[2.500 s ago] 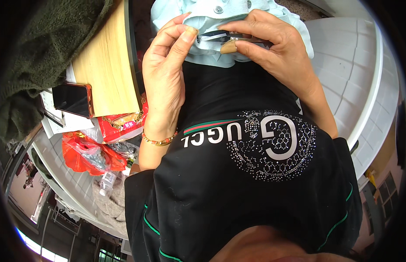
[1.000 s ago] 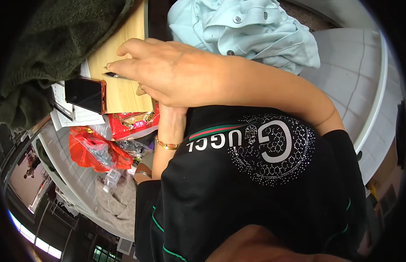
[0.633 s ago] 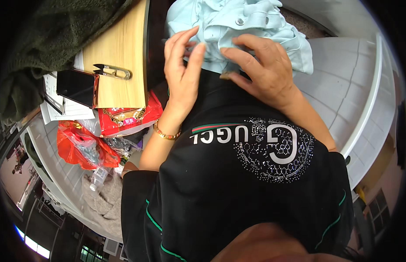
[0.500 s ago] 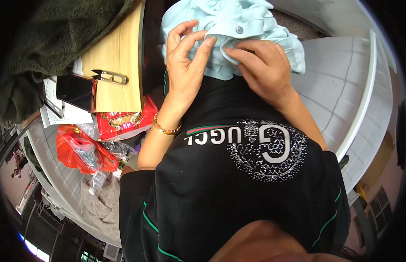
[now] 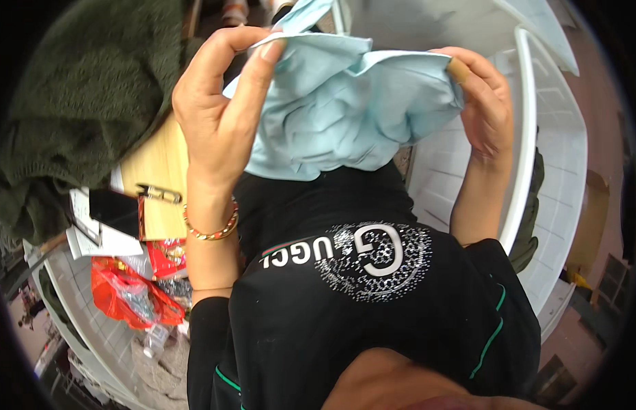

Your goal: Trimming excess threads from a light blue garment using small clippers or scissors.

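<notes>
A light-blue shirt (image 5: 331,102) is held up in front of me, its upper edge stretched between my hands and its folds hanging toward my lap. My left hand (image 5: 219,109) is closed on that edge, the thumb pressing the cloth against the fingers. At the other end my right hand (image 5: 487,102) pinches the cloth; a tan wrap (image 5: 458,70) covers one of its fingertips. The button seen earlier on the shirt does not show now.
On the wooden tabletop (image 5: 150,160) at left lie thread snips (image 5: 160,193), a dark phone (image 5: 116,213) and a dark green fuzzy garment (image 5: 92,96). Below are a red plastic bag (image 5: 119,294) and a clear bottle (image 5: 156,339). A white-rimmed bin (image 5: 526,137) stands at right.
My hands have moved well apart, the left going left and the right going right. The shirt's edge, bunched between them before, is now spread and lifted. My view has shifted too.
</notes>
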Demonstrator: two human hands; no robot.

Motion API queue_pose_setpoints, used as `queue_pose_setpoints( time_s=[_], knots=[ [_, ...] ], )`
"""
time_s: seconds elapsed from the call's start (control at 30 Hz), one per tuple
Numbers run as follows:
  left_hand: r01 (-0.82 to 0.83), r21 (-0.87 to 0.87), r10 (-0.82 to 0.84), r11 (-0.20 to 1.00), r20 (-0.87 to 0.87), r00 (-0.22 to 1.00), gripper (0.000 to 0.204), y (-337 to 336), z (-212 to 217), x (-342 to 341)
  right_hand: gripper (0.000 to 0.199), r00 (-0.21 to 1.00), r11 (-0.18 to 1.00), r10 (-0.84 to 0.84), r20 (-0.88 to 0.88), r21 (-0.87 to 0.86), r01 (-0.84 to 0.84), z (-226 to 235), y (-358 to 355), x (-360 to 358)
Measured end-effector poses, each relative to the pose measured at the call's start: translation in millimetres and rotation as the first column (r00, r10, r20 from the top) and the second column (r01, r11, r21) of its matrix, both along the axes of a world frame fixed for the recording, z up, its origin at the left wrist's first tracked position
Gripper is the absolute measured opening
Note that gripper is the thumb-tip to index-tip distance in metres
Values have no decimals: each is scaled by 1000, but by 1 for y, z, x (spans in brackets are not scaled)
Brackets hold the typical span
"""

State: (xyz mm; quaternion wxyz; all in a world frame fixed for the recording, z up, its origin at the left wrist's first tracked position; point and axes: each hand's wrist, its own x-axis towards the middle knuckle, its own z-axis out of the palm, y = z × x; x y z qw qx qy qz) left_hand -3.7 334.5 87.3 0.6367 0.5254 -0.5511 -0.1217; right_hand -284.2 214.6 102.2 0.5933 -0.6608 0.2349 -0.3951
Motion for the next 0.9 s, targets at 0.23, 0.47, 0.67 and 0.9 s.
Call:
queue_pose_setpoints(
  time_s=[0.23, 0.47, 0.67, 0.9],
  knots=[
    [102, 173, -116, 980, 68, 991, 12, -23, 14, 7, 28, 954, 991, 94, -286, 116, -63, 11, -17, -14],
    [376, 392, -192, 840, -433, 880, 16, -19, 17, 7, 20, 919, 943, -233, -317, -304, 134, 19, -14, -13],
    [480, 263, -214, 837, -650, 729, 17, -7, 16, -13, 20, 981, 717, 53, -189, -677, -169, 28, 3, 24],
    [455, 211, -200, 865, -688, 698, 16, -2, 15, -36, 25, 981, 582, -65, -181, -806, -110, 17, 27, 63]
  ],
)
